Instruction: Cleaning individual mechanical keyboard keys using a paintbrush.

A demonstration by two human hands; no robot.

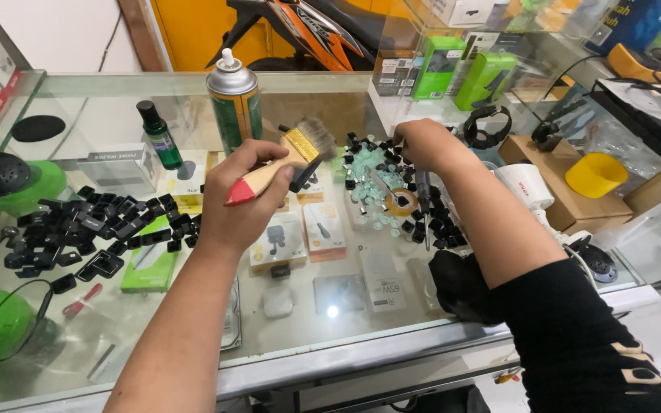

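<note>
My left hand [240, 200] grips a paint brush [284, 162] with a wooden handle, red tip and grey bristles, held tilted above the glass counter [323, 336]. My right hand [422, 144] reaches forward into a pile of black keycaps and pale green parts [380, 172] at the counter's middle back; its fingers are curled down among them, and what they hold is hidden. A screwdriver [424, 200] and a roll of tape [402, 202] lie just below that hand. A second heap of black keycaps [93, 229] lies to the left.
A spray can [235, 103] and a small green bottle [160, 136] stand at the back. A black cloth [460, 287] lies under my right forearm. Green speakers [17, 180] sit at far left, boxes and a yellow cup [595, 174] at right. Boxed goods show under the glass.
</note>
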